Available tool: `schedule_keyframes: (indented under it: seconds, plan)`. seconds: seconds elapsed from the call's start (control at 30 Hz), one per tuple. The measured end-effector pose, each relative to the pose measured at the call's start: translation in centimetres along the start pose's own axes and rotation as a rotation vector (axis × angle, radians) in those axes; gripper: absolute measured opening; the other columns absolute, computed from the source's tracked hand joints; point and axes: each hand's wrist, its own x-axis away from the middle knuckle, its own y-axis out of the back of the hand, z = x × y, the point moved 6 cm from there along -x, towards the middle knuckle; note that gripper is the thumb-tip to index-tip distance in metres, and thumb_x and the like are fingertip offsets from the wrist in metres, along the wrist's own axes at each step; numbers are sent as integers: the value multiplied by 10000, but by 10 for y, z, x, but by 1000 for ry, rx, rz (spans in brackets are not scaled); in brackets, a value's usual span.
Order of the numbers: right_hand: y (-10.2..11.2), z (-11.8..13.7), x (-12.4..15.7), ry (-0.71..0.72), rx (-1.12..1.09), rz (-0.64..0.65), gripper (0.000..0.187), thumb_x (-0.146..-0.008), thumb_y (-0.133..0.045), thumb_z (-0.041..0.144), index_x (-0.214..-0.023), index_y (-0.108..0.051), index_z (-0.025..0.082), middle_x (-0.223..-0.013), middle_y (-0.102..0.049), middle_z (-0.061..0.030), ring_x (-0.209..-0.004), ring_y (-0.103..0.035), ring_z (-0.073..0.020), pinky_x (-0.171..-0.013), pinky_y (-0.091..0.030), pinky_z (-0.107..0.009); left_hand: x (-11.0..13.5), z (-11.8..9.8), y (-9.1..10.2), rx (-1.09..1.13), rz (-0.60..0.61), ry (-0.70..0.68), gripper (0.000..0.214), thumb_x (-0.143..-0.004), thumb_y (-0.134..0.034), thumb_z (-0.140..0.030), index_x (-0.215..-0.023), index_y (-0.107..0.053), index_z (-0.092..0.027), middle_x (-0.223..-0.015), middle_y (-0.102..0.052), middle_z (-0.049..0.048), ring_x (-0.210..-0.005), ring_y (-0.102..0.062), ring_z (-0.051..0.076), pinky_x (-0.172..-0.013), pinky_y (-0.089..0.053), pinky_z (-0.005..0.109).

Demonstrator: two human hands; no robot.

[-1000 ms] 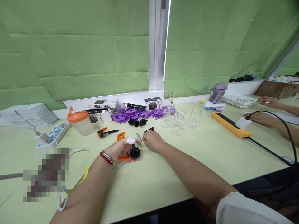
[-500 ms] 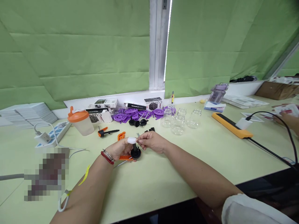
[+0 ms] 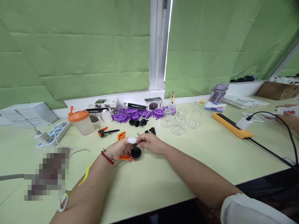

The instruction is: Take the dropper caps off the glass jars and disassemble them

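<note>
My left hand (image 3: 119, 150) is curled round a small black round part (image 3: 135, 152) that stands on the pale green table (image 3: 149, 183); its thumb wears a white finger cot (image 3: 132, 140). My right hand (image 3: 149, 144) is pinched right beside it, fingertips touching the top of the black part; what it holds is too small to make out. An orange plastic piece (image 3: 121, 135) lies under and behind my left hand. Small metal screws (image 3: 138, 135) and black bits (image 3: 151, 130) lie just beyond my fingers.
Behind lie purple round parts (image 3: 130, 113), small boxes (image 3: 102, 103), glass jars (image 3: 178, 121), an orange-lidded cup (image 3: 81, 122), an orange-handled tool (image 3: 106, 132) and a power strip (image 3: 50, 137). A yellow bar (image 3: 231, 125) with a black cable (image 3: 273, 149) lies right. Another person's hand (image 3: 288, 117) is at the far right.
My right hand came back from the screws behind and closed in on the black part held by my left hand. The other person's hands drew back toward the right edge.
</note>
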Motion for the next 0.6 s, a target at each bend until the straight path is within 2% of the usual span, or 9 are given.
schedule_keyframes:
  seconds: [0.2, 0.6]
  plan:
    - [0, 1, -1, 2, 19, 7, 96, -640, -696, 171, -711, -633, 155, -696, -608, 29, -719, -562, -127, -753, -441, -289, 0, 0, -1, -4, -11, 0, 441, -574, -622, -560, -776, -542, -176, -642, -659, 51, -556, -620, 211, -553, -425, 295]
    - [-2, -2, 0, -9, -11, 38, 196, -624, -753, 229, -712, -595, 153, -696, -601, 28, -673, -542, -112, -688, -441, -267, 2, -3, -6, 10, 20, -12, 435, -580, -641, -548, -803, -533, -191, -632, -650, 36, -520, -596, 202, -528, -413, 299]
